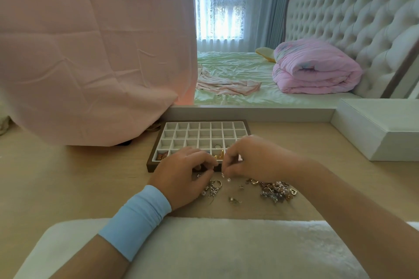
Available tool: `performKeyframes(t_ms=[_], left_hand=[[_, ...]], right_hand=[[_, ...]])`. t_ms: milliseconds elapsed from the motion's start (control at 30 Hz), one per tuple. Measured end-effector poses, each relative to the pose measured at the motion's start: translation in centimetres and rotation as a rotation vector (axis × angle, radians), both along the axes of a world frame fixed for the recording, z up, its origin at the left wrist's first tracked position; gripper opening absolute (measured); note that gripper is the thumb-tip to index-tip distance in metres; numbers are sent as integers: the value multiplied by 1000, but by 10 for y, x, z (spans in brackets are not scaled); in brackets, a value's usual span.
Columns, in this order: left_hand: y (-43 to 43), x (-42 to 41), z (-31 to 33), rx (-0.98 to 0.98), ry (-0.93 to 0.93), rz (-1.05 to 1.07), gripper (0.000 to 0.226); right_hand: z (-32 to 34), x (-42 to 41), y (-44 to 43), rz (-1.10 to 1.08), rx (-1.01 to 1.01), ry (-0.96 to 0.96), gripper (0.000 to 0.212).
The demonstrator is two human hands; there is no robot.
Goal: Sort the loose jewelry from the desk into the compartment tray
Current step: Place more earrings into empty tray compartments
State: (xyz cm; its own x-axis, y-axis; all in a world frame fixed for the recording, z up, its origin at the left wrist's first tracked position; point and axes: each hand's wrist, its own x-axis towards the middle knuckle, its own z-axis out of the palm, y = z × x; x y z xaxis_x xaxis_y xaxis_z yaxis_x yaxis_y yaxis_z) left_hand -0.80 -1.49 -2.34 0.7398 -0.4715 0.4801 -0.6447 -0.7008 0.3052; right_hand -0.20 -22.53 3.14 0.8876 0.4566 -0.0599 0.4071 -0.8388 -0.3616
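Dangling just below frame centre, a small pearl piece (228,179) hangs from the pinching fingertips of the right hand (251,158), held above the loose jewelry (275,191) on the desk (68,183), probably to free it for sorting. The left hand (181,174) curls beside that pinch, perhaps steadying; whether it grips I cannot tell. The compartment tray (192,136) sits just beyond, nearest cells within reach.
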Motion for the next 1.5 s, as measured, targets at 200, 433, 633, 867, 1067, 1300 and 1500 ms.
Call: performKeyframes(t_ms=[200, 433, 633, 867, 1067, 1300, 1500], left_hand=[[-9, -6, 1, -256, 118, 3, 29], [-10, -4, -3, -452, 215, 53, 24], [-9, -2, -2, -521, 267, 34, 23], [-7, 18, 15, -590, 313, -4, 10], [-1, 54, 44, -587, 371, -48, 8], [5, 78, 27, -327, 347, 125, 13], [9, 83, 21, -114, 285, 163, 9]], right_hand=[[1, -3, -3, -126, 518, 343, 20], [-1, -6, 6, -248, 660, 531, 23], [-3, -5, 6, -260, 709, 541, 21], [-1, 11, 6, -193, 766, 420, 12], [18, 48, 8, -123, 687, 238, 8], [11, 85, 22, -113, 275, 22, 6], [-3, 94, 32, -94, 161, -29, 3]])
